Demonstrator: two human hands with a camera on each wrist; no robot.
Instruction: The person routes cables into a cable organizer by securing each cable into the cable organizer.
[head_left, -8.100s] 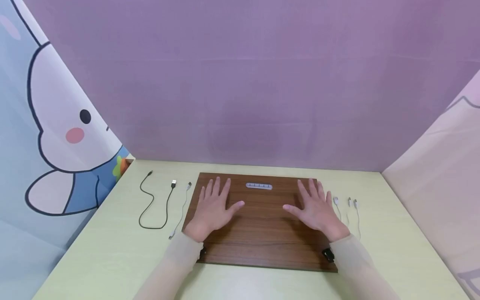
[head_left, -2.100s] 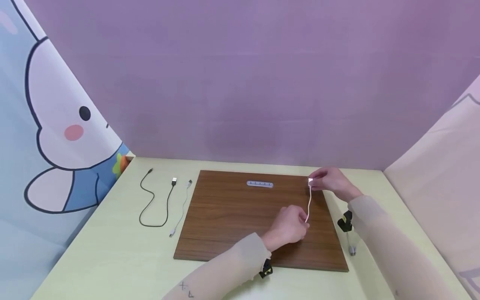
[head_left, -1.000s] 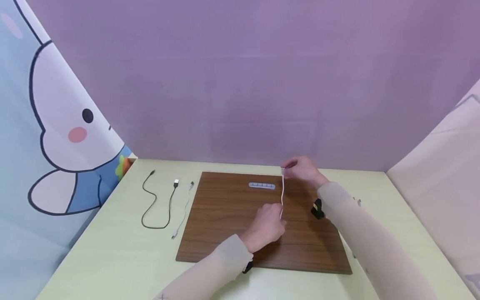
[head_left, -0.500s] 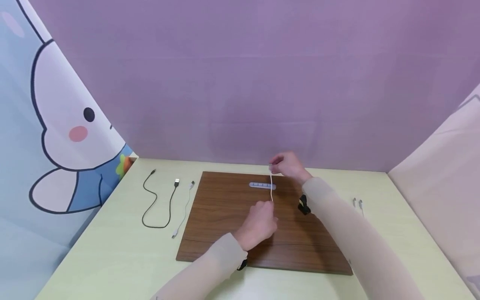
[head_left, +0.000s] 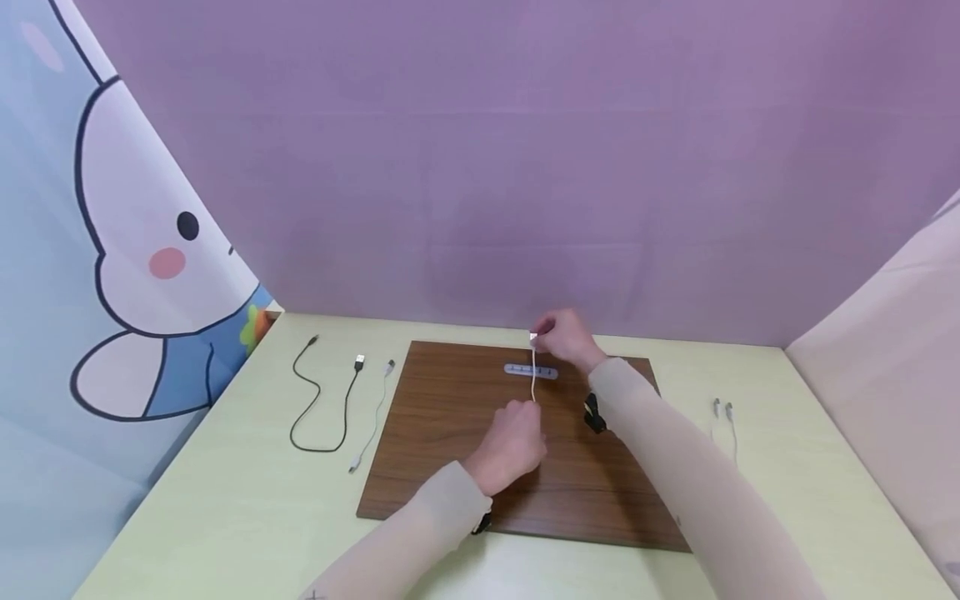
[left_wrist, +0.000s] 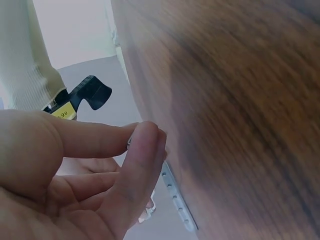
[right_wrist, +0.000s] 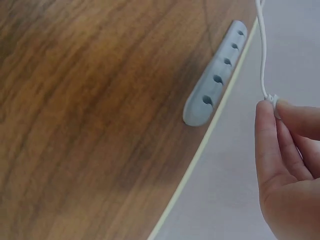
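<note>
My right hand (head_left: 567, 337) pinches the plug end of a short white USB cable (head_left: 534, 375) between thumb and fingertips, above the far edge of the brown wooden board (head_left: 450, 433). Closer to me, my left hand (head_left: 510, 446) pinches the cable's other end, which its fingers mostly hide. Between the hands the cable runs nearly straight and crosses in front of a pale cable clip strip (head_left: 514, 369) on the board. In the right wrist view the strip (right_wrist: 215, 75) shows several slots without cables, and the white cable (right_wrist: 263, 55) hangs apart from it.
Left of the board lie a black USB cable (head_left: 319, 450) and a short white cable (head_left: 377, 417). Two white cable ends (head_left: 729, 412) show on the table's right side, partly behind my right forearm. A purple cloth (head_left: 480, 167) hangs behind the table.
Both hands have carried the white cable leftward from the board's right side to over the clip strip. Earlier still, both hands were spread over the board, holding nothing, with this cable on the right.
</note>
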